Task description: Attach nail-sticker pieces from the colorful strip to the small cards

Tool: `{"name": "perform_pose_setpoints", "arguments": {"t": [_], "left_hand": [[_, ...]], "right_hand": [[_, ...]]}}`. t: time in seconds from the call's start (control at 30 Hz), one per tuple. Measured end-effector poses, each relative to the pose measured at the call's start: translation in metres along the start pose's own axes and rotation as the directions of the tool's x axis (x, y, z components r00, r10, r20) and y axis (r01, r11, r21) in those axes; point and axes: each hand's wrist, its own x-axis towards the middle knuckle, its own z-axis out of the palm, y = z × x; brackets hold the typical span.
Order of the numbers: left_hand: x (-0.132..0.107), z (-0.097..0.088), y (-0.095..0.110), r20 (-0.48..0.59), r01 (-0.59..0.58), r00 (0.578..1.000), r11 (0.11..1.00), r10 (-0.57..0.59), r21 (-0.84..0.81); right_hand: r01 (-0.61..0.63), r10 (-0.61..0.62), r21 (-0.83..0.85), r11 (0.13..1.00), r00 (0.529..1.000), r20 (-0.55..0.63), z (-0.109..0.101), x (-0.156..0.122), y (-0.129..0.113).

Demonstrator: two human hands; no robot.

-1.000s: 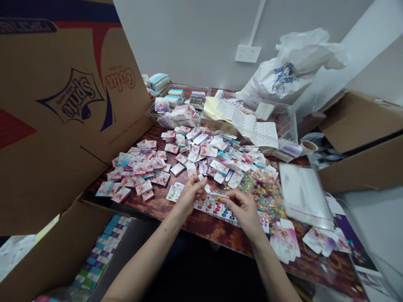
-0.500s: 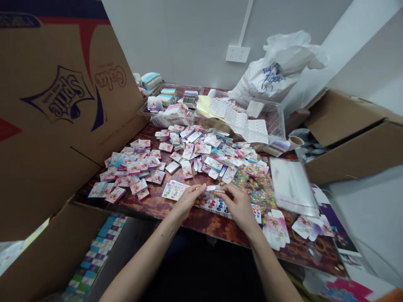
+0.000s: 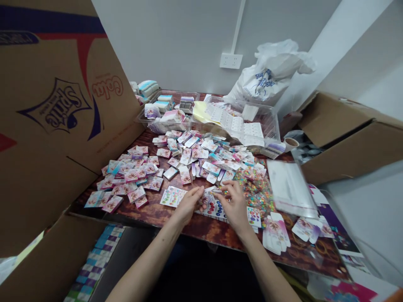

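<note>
Carton [image 3: 212,189], small and white, is in the fingers near the centre of the frame, above the table [image 3: 138,216]; it is too blurred to read its print or see inside. The left hand [image 3: 190,202] is curled, thumb and forefinger pinched on its left end. The right hand [image 3: 233,205] pinches its right end between thumb and fingertips, the other fingers loosely bent. Beneath both hands lie printed sheets [image 3: 171,196], partly hidden.

At lower right, cards [image 3: 277,237] lie flat and unfolded. A little farther up, bead packets [image 3: 255,191] lie right of centre, with clear sleeves [image 3: 291,186] beside them.

Judging by how things lie, the work looks well along but unfinished: the left pile [image 3: 130,174] is mostly boxes that look closed, while many in the centre heap [image 3: 200,153] have tabs sticking out, so those, and the one in hand, seem left to close.

Beyond, trays [image 3: 272,121] hold more small boxes and white strips [image 3: 247,131], and a white bag [image 3: 266,84] stands at upper right.
</note>
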Motion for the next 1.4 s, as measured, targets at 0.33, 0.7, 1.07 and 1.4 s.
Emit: {"name": "perform_pose_setpoints", "arguments": {"t": [0.33,0.7,1.07,1.4], "left_hand": [[0.000,0.007,0.000,0.015,0.045,0.999,0.990,-0.044,-0.132],[0.000,0.005,-0.001,0.073,0.104,0.993,0.983,-0.094,-0.154],[-0.005,0.011,0.002,0.136,0.062,0.988,0.996,-0.070,0.063],[-0.003,0.012,-0.002,0.152,-0.095,0.987,0.949,0.050,0.302]], "right_hand": [[-0.006,0.009,0.078,0.997,0.999,-0.042,-0.003,-0.012,0.000],[-0.166,0.101,0.269,0.949,0.965,0.242,-0.020,-0.002,0.022],[-0.302,0.143,0.388,0.871,0.911,0.388,-0.017,0.018,0.023],[-0.218,0.050,0.245,0.945,0.835,0.548,-0.024,0.039,0.030]]}}
